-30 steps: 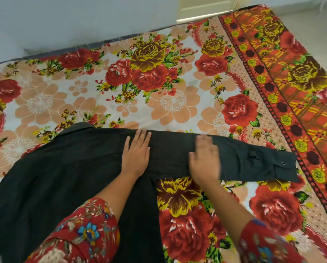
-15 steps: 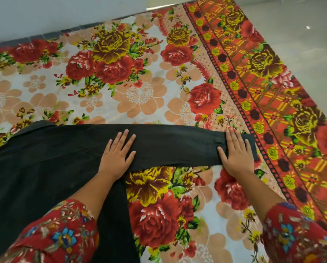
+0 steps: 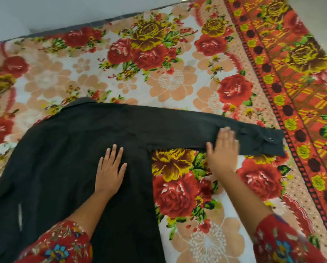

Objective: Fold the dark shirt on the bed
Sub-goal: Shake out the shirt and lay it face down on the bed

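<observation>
With the dark woven shirt (image 3: 64, 158) laid flat on the floral-printed bed sheet (image 3: 177, 82), its body is pinned by the spread-fingered left hand (image 3: 109, 171) while the outstretched sleeve (image 3: 177, 130) is best smoothed cuffward by the flat, straight-fingered right hand (image 3: 223, 150) before folding.

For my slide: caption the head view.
Left hand on a dark shirt, right hand on its outstretched sleeve, over a floral bedsheet.

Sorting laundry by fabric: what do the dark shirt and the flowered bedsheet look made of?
The dark shirt looks like thin woven cotton or a blend: matte, softly creased. The bedsheet seems printed woven cloth: matte, flat, flower pattern.
</observation>
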